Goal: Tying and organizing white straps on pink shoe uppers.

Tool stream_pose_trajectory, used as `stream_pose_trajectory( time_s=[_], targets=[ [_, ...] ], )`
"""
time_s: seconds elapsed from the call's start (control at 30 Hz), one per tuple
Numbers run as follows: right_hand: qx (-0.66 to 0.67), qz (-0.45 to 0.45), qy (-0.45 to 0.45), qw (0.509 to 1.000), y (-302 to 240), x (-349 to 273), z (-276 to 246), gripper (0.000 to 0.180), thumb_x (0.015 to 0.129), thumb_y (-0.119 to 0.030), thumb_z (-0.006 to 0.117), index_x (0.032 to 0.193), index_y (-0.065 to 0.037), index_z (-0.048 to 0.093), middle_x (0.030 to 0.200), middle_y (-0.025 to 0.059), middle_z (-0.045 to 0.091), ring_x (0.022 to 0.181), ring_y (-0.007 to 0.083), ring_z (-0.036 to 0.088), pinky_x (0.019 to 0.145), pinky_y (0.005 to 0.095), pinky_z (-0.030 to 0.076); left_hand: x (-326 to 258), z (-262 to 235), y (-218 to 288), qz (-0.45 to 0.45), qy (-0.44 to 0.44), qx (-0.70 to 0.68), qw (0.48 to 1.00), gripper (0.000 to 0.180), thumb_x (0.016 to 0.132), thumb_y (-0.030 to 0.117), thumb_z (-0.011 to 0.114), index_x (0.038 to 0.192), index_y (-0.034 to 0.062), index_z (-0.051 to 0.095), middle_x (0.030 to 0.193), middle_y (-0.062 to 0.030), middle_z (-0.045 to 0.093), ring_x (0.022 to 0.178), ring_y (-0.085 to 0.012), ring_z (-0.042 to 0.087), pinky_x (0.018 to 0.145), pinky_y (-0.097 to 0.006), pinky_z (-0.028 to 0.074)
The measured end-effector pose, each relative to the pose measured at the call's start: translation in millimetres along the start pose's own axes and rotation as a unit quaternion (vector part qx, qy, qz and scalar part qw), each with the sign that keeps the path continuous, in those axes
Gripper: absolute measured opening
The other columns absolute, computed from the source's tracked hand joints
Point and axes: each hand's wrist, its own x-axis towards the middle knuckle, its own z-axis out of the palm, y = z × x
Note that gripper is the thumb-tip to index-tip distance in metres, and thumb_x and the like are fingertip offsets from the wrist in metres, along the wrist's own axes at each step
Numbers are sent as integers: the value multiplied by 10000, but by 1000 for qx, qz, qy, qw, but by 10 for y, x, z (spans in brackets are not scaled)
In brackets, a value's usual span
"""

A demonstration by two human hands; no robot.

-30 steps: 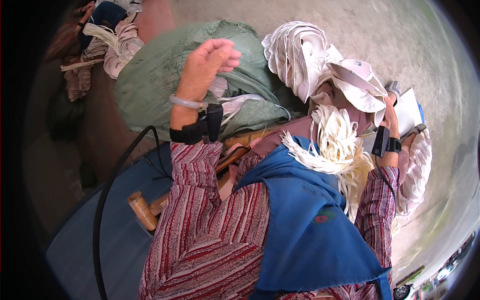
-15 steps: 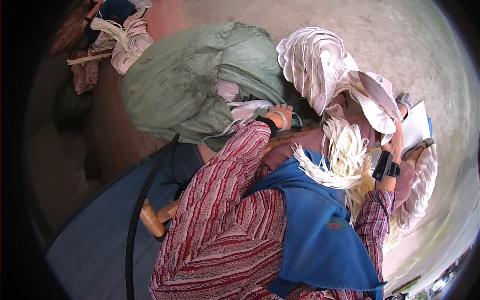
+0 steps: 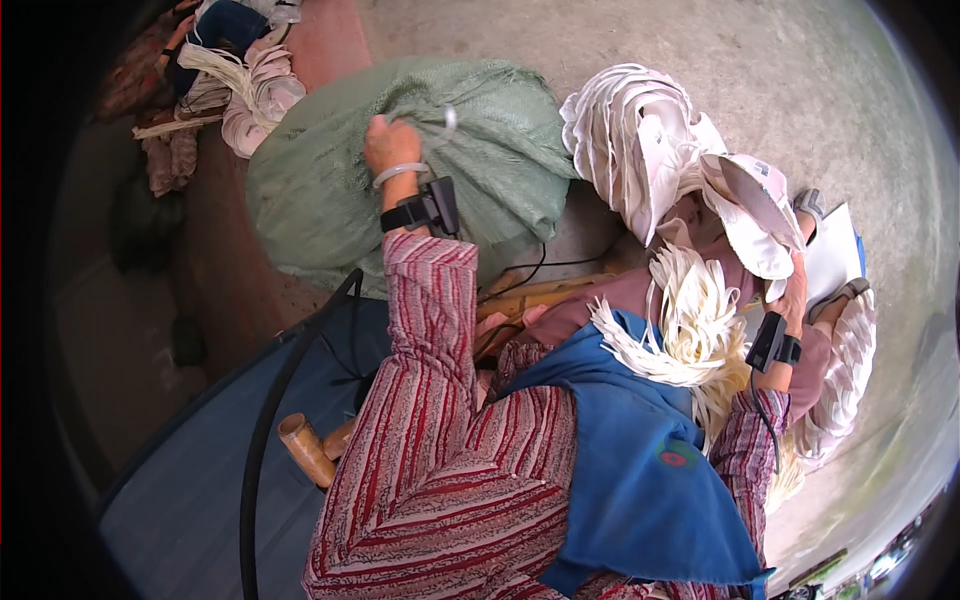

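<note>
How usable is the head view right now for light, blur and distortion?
Head view: soft, even daylight with no hard shadows or glare; strong fisheye bending with a black rim, darkest along the left edge; the left hand on the green sack and the right hand at the white caps look reasonably sharp.

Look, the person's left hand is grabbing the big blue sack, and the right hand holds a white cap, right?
Not quite: the sack is green, not blue. The head view shows the left hand gripping its woven fabric near the top. The rest is right: the right hand holds a white cap.
</note>
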Motion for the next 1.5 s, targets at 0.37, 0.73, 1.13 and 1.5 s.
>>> stream_pose_trajectory(
  time_s=[0.37,0.73,1.13,1.5],
  targets=[
    [36,49,-36,997,0,-25,179,408,942,-252,435,1246,20,430,1169,138,572,1001,221,604,878,335,506,-222,222,-94,35,79,42,995,618,697,48,649,1252,112,385,1261,-173,411,1079,-397,487,888,-461,400],
    [70,70,-67,993,44,-13,186,409,944,-269,437,1247,7,438,1168,127,576,997,218,605,880,332,503,60,358,-286,237,27,139,961,44,791,77,547,820,56,523,1001,-127,533,951,-361,513,759,-457,414],
    [51,77,-36,995,-4,-45,218,419,930,-306,466,1218,-2,473,1147,116,591,982,217,611,872,338,503,-542,-1373,-3316,-479,182,-61,856,253,896,204,515,866,0,663,856,-151,673,690,-244,657,564,-352,519],
    [71,79,-93,990,54,29,300,403,934,-264,469,1236,4,464,1145,125,593,990,213,609,883,324,495,78,-324,-2858,-416,-90,166,890,318,818,174,564,1026,-62,612,1065,-201,618,938,-304,617,787,-400,485]
  ],
)
